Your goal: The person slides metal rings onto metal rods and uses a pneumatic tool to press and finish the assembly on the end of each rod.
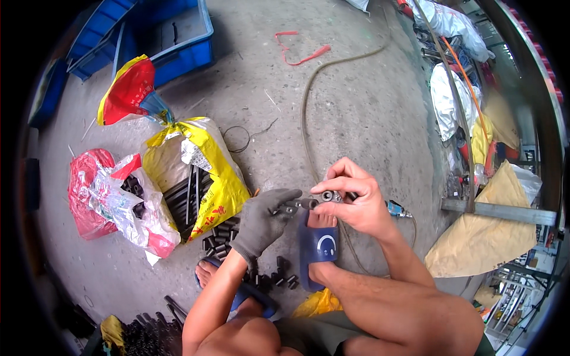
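In front of my knees both hands meet, each closed on small metal pieces. My left hand point(261, 221), in a dark grey glove, grips a short dark metal tube point(305, 203) whose end points to the right. Bare, my right hand point(361, 199) pinches a small metal fitting point(328, 196) with a round hole between thumb and fingers. The two pieces are very close; whether they touch I cannot tell. Below the gloved hand, short black tubes point(219, 240) lie loose on the floor between my sandalled feet and the yellow sack point(231, 172).
The open yellow sack holds long black rods point(189, 196). A red-and-white plastic bag point(122, 202) sits beside it. Blue crates point(184, 59) stand far left. A hose point(306, 113) curves over the floor; a blue-and-silver tool point(396, 209) lies right of my hand. Sacks and cardboard point(481, 231) line the right.
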Available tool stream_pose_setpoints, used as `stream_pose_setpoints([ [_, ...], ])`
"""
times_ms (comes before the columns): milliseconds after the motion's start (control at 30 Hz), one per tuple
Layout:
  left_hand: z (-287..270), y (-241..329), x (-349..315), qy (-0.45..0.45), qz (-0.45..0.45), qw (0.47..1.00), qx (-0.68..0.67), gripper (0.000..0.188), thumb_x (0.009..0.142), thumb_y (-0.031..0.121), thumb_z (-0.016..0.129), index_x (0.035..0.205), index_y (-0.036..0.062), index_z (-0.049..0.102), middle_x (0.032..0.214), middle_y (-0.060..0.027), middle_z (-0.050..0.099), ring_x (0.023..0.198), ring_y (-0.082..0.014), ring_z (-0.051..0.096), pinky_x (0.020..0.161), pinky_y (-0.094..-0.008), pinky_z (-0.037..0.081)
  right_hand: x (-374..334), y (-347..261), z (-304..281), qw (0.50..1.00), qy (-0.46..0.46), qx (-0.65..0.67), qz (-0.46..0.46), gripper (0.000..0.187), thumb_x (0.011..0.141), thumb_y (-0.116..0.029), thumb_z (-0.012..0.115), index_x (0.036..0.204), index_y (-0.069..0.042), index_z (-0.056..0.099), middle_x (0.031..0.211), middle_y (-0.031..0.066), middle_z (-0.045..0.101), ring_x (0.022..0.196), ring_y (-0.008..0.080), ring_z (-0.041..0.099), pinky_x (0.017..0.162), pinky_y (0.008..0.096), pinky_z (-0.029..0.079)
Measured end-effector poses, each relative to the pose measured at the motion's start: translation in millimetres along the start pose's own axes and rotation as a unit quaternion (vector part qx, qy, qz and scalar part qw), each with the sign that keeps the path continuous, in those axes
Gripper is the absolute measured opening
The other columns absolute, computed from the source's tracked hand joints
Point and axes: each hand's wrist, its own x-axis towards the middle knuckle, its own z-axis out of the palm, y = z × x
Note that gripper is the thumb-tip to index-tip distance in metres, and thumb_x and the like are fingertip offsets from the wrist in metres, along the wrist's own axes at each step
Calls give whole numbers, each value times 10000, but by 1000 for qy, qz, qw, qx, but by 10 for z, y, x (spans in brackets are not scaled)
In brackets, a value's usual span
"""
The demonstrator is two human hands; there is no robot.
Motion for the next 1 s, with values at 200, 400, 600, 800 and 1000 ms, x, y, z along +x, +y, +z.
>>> stream_pose_setpoints([
  [200,6,40,-1,-30,-17,999,-36,399,822,19,744,1218,66,734,1147,-162,754,1045,-353,728,903,-405,573,136,-292,176,987,-19,-138,-82,319,723,-73,915,1025,-50,816,953,99,737,799,210,686,676,312,545],
  [400,24,-61,-13,-12,-5,1000,5,418,817,30,747,1234,54,727,1160,-175,751,1053,-357,729,914,-411,572,189,-233,205,964,-30,-226,-138,296,733,-97,914,995,-48,786,906,72,721,758,187,668,627,324,528],
  [600,18,-25,10,-3,-17,1000,-18,430,816,23,736,1244,61,731,1154,-183,752,1038,-354,737,904,-405,578,3,45,102,964,50,188,182,339,858,-33,786,1173,-20,661,1096,58,670,963,149,613,863,307,499],
  [800,47,-6,32,-3,-1,1000,-13,447,806,-9,712,1245,72,733,1130,-173,755,1025,-353,739,897,-401,578,-283,393,-70,887,88,382,244,325,963,-1,669,1270,29,569,1241,122,641,1116,202,654,981,348,550],
  [1000,36,4,26,-6,13,1000,4,387,856,31,778,1241,47,744,1145,-170,769,1024,-291,762,888,-360,585,-281,187,-94,922,35,323,212,284,985,-92,700,1226,17,594,1168,146,678,956,161,691,801,287,580],
])
